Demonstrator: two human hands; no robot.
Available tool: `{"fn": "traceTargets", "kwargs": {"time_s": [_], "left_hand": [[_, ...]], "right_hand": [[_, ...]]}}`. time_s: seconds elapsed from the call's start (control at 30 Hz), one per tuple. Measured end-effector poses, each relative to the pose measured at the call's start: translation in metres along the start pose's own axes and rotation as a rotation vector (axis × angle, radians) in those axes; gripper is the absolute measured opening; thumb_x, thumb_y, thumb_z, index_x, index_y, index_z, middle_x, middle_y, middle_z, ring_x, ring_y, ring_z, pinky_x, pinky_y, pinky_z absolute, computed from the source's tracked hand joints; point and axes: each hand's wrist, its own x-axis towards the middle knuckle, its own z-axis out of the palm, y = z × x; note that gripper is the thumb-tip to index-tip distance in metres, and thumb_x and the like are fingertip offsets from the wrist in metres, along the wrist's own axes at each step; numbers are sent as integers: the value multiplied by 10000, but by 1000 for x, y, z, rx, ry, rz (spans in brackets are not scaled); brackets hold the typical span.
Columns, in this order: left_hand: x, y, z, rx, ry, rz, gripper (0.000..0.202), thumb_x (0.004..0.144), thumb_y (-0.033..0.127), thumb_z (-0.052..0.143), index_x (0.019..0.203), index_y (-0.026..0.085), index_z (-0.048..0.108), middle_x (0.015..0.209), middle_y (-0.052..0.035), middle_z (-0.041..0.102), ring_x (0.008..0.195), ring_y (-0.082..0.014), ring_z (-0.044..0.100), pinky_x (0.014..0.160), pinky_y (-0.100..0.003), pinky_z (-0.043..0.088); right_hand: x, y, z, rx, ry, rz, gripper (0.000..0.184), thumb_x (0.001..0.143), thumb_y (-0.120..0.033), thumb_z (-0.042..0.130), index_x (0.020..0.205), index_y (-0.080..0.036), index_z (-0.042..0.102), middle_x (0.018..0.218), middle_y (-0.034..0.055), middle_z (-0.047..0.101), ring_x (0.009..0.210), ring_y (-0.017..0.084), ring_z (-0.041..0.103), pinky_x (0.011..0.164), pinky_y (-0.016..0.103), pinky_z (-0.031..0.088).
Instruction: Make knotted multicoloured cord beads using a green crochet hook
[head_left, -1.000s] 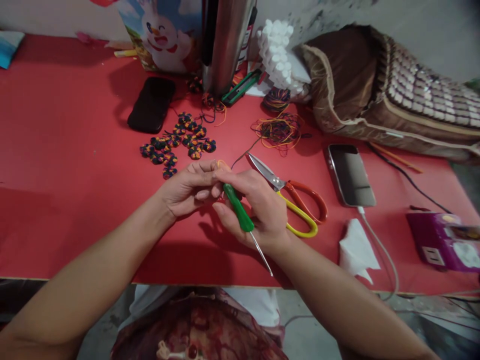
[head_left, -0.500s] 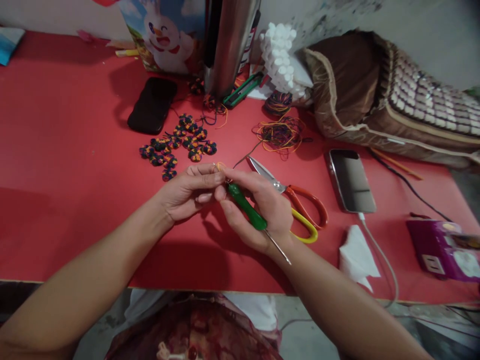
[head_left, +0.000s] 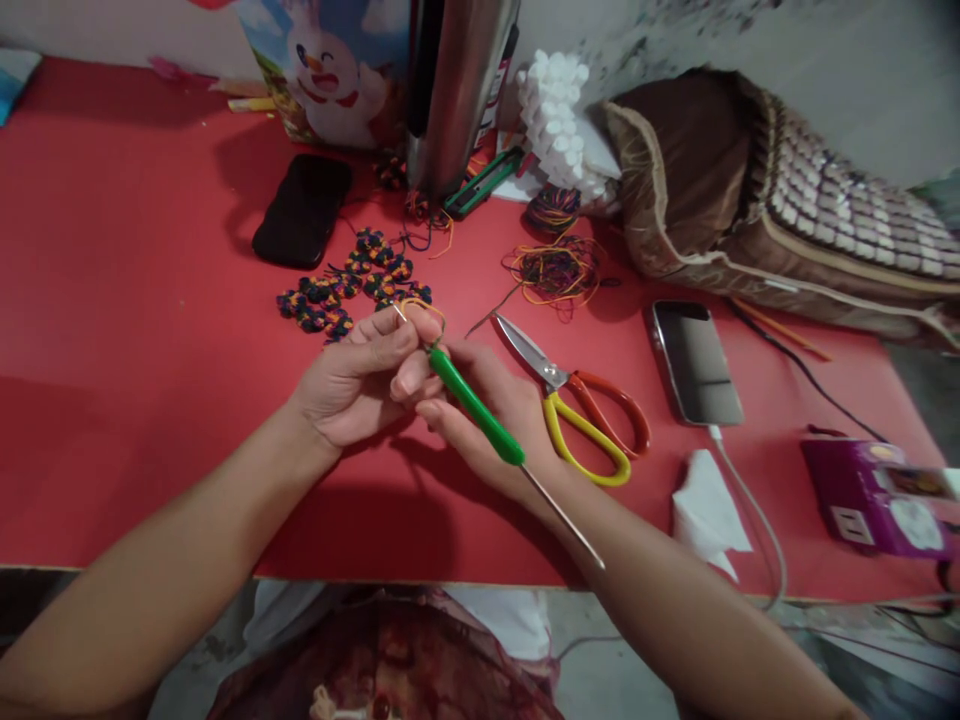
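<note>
My right hand (head_left: 491,425) grips a green-handled crochet hook (head_left: 474,405), its metal tip poking out past my left fingers. My left hand (head_left: 360,375) pinches a small loop of multicoloured yarn (head_left: 424,310) at the hook's tip. Both hands hover over the red table (head_left: 135,300), just in front of several small crocheted flowers (head_left: 341,285). A strand of yarn trails from my fingers toward a loose yarn tangle (head_left: 556,268).
Scissors with red and yellow handles (head_left: 577,405) lie right of my hands. A phone on a cable (head_left: 696,362), a white tissue (head_left: 705,510) and a purple box (head_left: 877,495) lie further right. A black case (head_left: 304,210), steel flask (head_left: 454,90) and brown bag (head_left: 765,190) stand behind.
My right hand pushed the hook forward and left through the yarn loop, so its tip now shows beyond my left fingers. Both hands shifted slightly left.
</note>
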Motion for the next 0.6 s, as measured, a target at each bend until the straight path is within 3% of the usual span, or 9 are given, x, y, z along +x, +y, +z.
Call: {"fn": "traceTargets", "kwargs": {"time_s": [0.1, 0.23, 0.33, 0.43, 0.53, 0.6], "left_hand": [[3, 12, 7, -23, 143, 46, 438, 1067, 56, 666, 666, 188, 782, 429, 54, 451, 372, -68, 395, 426, -161, 387], [4, 26, 11, -27, 266, 147, 491, 1106, 47, 610, 662, 190, 762, 468, 39, 528, 379, -50, 433, 406, -145, 322], [2, 32, 11, -82, 344, 149, 616, 1192, 102, 447, 679, 194, 776, 491, 37, 552, 334, -26, 393, 395, -143, 314], [1, 36, 12, -145, 387, 131, 810, 1239, 155, 212, 653, 187, 770, 488, 27, 555, 269, -7, 342, 345, -129, 275], [3, 37, 12, -198, 400, 133, 828, 1249, 185, 170, 655, 177, 747, 484, 20, 564, 262, 0, 369, 317, -98, 244], [5, 36, 11, -233, 410, 149, 813, 1254, 199, 171, 667, 178, 733, 482, 19, 571, 277, -4, 410, 318, -86, 252]], "right_hand": [[0, -7, -2, -103, 50, -24, 197, 1143, -369, 670, 1226, -207, 745, 827, -8, 798, 657, 127, 720, 666, 255, 562], [-1, -7, 1, -292, 78, -277, 160, 1148, -214, 611, 1140, -178, 767, 876, 26, 861, 654, 120, 741, 663, 247, 553], [-2, -4, 5, -340, -6, -486, 187, 1175, -213, 576, 1158, -147, 750, 930, 58, 883, 688, 129, 760, 614, 269, 523], [-4, -5, 8, -257, -159, -595, 193, 1172, -190, 570, 1175, -121, 751, 887, 42, 855, 700, 123, 746, 604, 275, 516], [-8, -13, 13, -90, -307, -678, 229, 1158, -165, 568, 1292, -101, 741, 973, 29, 858, 760, 106, 757, 646, 252, 560], [-12, -18, 20, -44, -336, -716, 266, 1158, -189, 590, 1371, -100, 723, 1057, 26, 864, 751, 92, 743, 617, 240, 561]]}}
